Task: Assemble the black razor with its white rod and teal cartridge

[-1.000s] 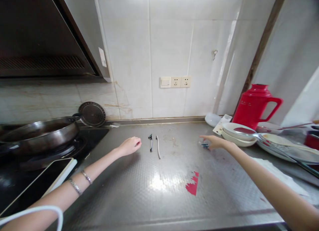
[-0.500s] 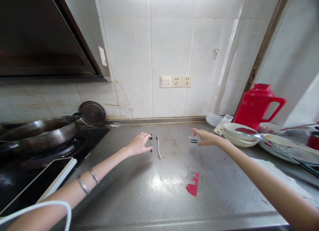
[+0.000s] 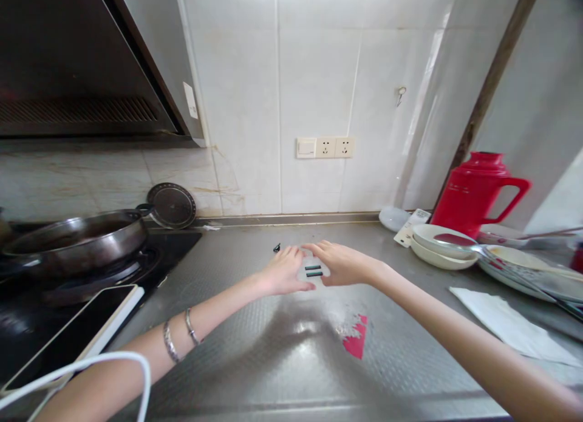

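Observation:
My right hand (image 3: 348, 264) holds a small clear piece (image 3: 324, 268) with two dark green strips (image 3: 314, 271) across it, gripped between thumb and fingers. From the other side, my left hand (image 3: 285, 271) has its fingers at the upper edge of this piece and its thumb at the lower edge. Both hands nearly meet, just above the steel counter (image 3: 255, 361). Behind my left fingers, the black end of a slim object (image 3: 277, 248) shows on the counter; the rest of it is hidden.
A pan (image 3: 86, 237) stands on the black hob at left, near a phone (image 3: 77, 343) and a white cable (image 3: 113, 356). Stacked bowls (image 3: 441, 261), a red flask (image 3: 473, 194) and a white napkin (image 3: 505, 322) are at right. A torn red patch (image 3: 356, 340) marks the counter.
My right hand has moved left with the clear piece. My left hand has left the slim black-ended object and come right to the piece, covering the white strip on the counter.

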The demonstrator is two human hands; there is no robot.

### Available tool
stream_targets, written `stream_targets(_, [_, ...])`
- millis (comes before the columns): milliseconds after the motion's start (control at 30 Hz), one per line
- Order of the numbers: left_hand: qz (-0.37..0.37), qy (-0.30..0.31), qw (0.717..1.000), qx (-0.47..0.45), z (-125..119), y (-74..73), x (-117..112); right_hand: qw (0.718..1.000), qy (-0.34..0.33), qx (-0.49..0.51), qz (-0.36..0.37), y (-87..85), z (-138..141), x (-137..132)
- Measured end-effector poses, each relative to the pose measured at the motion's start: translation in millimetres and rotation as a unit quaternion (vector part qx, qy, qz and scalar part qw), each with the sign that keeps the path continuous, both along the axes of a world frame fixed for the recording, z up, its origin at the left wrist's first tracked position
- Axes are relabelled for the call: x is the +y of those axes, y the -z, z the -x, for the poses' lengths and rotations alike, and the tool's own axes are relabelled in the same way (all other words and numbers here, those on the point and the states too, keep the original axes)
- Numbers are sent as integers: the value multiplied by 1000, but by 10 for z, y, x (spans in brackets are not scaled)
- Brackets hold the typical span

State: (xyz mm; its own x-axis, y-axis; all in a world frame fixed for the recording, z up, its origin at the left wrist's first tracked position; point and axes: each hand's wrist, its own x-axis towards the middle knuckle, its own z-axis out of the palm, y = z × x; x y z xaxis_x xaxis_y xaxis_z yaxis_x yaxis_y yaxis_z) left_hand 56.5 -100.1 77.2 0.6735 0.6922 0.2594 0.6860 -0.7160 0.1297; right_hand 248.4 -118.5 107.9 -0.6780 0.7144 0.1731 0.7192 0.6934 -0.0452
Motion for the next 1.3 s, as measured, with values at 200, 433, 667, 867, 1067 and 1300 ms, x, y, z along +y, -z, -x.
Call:
stream_targets(200, [25, 2, 999, -27, 10, 47, 30, 1000, -18, -1, 1, -4, 56, -44])
stream_targets(433, [18, 1, 999, -43, 18, 214, 381, 999, 17, 25, 12, -18, -98, 18])
stream_targets(667, [49, -67, 997, -5, -66, 487, 898, 996, 65, 42, 44, -13, -333, 54])
stream_targets(867, [68, -95, 993, 33, -128, 661, 1110, 994, 82, 34, 64, 163, -468, 99])
stream_targets(1067, [78, -110, 991, 25, -109, 728, 1240, 992, 84, 39, 82, 302, -572, 178])
stream_targets(1300, [130, -126, 982, 49, -88, 690, 1254, 991, 90, 41, 93, 376, -590, 245])
